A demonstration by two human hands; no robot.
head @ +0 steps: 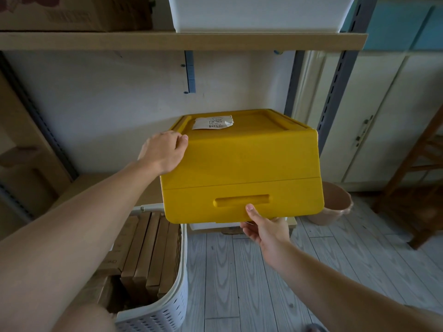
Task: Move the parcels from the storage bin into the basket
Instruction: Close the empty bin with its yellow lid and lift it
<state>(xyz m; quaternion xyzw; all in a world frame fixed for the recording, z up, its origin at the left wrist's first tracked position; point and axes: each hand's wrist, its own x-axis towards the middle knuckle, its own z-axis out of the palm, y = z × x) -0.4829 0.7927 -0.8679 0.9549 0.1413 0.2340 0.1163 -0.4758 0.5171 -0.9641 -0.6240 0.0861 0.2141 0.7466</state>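
both hands hold the yellow storage bin (242, 164) mid frame: left hand (165, 152) grips its upper corner, right hand (263, 226) pinches the lower front edge; the basket (167, 307) lies lower left.

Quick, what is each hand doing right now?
Left hand: grips the upper left corner of the yellow plastic storage bin.
Right hand: holds the bin's bottom front edge, thumb on the front panel.

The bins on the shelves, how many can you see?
2. A yellow storage bin sits on the lower shelf, gripped by the left hand and right hand. A white bin stands on the upper shelf. Others may be out of view.
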